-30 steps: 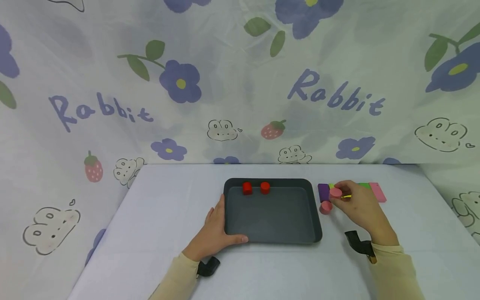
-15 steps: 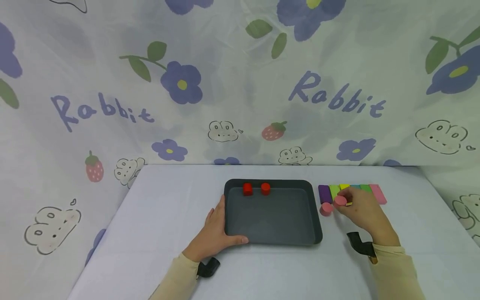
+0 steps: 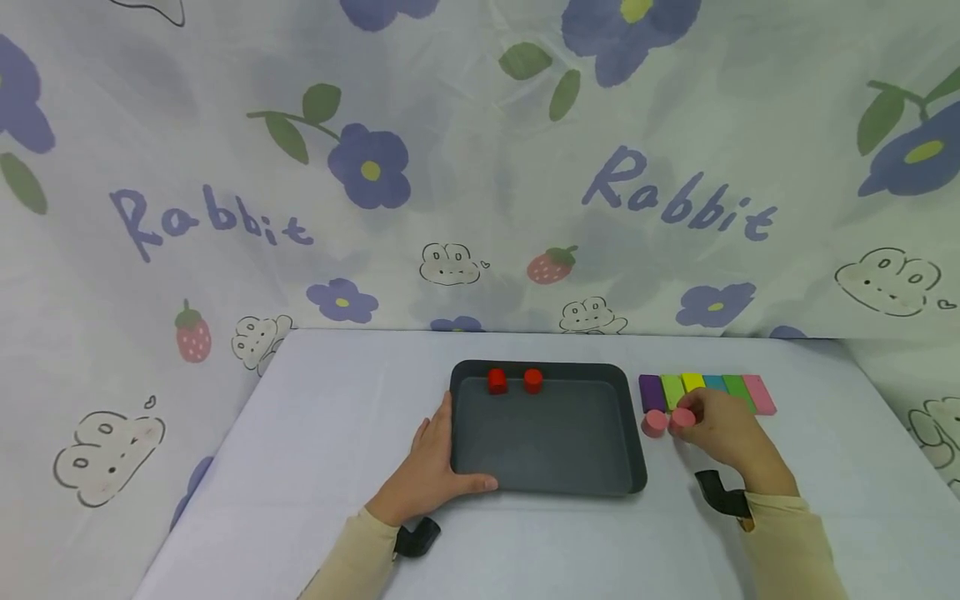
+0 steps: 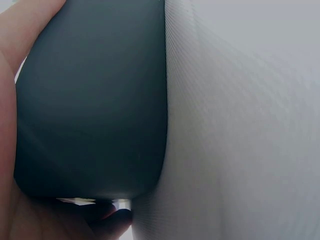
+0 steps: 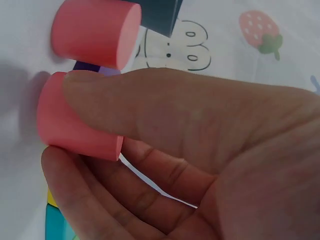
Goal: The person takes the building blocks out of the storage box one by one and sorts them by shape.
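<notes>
My left hand (image 3: 426, 467) spans the near-left corner of a dark grey tray (image 3: 551, 483), fingers straight along its left side and thumb against the front edge. In the left wrist view the tray's outer wall (image 4: 95, 100) fills much of the frame. My right hand (image 3: 727, 429) pinches a pink cylinder block (image 3: 682, 419) between thumb and fingers, right of the tray. Just left of it stands a second pink cylinder block (image 3: 654, 423), also seen in the right wrist view above the thumb; whether the two touch is unclear.
Two red blocks (image 3: 497, 382) sit inside the tray near its back wall. A row of coloured rectangular blocks (image 3: 672, 392), purple through pink, lies behind the right hand, which partly covers it. A printed cloth (image 3: 480, 208) hangs behind the white table (image 3: 337, 417).
My right hand has moved toward me and slightly right, lowering the pink cylinder block from over the coloured row to beside the other one. My left hand has stayed at the tray.
</notes>
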Tool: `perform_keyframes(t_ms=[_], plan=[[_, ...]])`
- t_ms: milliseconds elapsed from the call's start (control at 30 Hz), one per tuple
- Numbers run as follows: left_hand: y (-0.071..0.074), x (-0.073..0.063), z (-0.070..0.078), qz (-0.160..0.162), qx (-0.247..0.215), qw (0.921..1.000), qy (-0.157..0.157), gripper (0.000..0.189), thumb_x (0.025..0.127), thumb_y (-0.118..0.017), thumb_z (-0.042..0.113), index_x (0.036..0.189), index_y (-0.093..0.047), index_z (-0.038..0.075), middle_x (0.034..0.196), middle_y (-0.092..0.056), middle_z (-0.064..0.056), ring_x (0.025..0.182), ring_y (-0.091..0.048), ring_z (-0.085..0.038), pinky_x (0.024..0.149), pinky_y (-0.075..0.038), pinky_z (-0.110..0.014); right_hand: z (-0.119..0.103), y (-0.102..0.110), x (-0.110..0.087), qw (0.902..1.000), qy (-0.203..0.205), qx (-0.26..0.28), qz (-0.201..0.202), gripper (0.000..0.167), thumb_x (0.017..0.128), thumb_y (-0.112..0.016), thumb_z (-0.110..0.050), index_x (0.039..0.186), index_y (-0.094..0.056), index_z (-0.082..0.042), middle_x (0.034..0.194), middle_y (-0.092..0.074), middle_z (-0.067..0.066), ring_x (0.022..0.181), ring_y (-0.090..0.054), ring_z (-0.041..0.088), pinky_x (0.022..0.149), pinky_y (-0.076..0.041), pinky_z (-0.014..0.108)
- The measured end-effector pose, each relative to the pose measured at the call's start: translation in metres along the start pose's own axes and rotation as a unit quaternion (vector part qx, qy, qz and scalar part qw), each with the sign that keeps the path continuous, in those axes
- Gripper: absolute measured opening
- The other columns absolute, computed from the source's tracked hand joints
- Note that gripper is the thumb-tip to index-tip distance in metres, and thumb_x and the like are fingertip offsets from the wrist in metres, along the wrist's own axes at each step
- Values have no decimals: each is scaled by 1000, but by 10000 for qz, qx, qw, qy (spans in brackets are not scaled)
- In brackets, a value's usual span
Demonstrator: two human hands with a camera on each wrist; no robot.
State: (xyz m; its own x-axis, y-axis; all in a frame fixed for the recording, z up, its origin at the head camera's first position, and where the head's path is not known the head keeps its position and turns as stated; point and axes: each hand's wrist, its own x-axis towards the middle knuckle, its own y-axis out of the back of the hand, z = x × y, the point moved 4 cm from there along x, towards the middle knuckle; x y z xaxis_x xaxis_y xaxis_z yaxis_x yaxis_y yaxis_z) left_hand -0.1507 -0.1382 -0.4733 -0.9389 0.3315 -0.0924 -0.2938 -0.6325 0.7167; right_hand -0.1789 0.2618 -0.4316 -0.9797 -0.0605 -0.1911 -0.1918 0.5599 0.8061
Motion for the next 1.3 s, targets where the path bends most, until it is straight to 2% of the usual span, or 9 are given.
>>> perform_keyframes(t_ms=[167,467,733,900,1067,1233,1300], plan=[[0,0,-1,51,-42,10000,-52,139,74,-83,60,159,9,2,168,1,-12,154,-7,-27,123,-2,-51,2,-3,3,9999,-135,-29,-98,39,84,-79,-12,110,-61,11,92,-65,15,85,-58,30,73,-56,46],[-1,0,-3,-26,-93,10000,-19,139,73,-82,62,160,12,6,168,2,-8,154,-4,-23,123,1,-47,6,-6,3,9996,-211,-83,-171,39,84,-78,-10,111,-60,11,92,-64,16,85,-57,30,73,-57,45],[-2,0,-3,-3,-119,9999,-37,140,73,-83,62,160,11,5,168,1,-9,154,-5,-23,123,1,-47,1,-4,1,9991,-317,-228,-187,52,82,-81,-12,120,-55,13,104,-65,25,91,-59,35,77,-58,50],[-1,1,-2,48,-143,9998,-130,139,74,-83,60,159,9,2,168,-1,-11,154,-6,-24,122,1,-49,-6,3,-4,9986,-359,-343,-162,63,83,-82,-16,128,-51,14,114,-62,31,101,-59,44,80,-57,54],[-1,1,-2,40,-101,9999,-96,139,74,-83,59,159,9,2,168,0,-11,154,-6,-24,122,1,-49,-17,7,-11,9993,-112,-346,54,60,86,-78,-13,132,-50,12,119,-60,33,109,-57,47,83,-55,57],[-1,1,-2,6,-64,10000,-23,140,73,-82,63,159,11,5,168,2,-7,154,-4,-22,123,0,-47,-32,8,-16,9980,353,-341,400,51,87,-73,-8,131,-53,10,119,-62,31,108,-59,46,83,-56,57],[0,1,-2,3,-51,10000,-17,140,73,-82,63,160,11,5,168,2,-7,154,-5,-21,123,0,-47,-35,7,-17,9977,417,-291,456,51,87,-73,-9,131,-54,10,119,-62,31,108,-60,46,82,-56,56]])
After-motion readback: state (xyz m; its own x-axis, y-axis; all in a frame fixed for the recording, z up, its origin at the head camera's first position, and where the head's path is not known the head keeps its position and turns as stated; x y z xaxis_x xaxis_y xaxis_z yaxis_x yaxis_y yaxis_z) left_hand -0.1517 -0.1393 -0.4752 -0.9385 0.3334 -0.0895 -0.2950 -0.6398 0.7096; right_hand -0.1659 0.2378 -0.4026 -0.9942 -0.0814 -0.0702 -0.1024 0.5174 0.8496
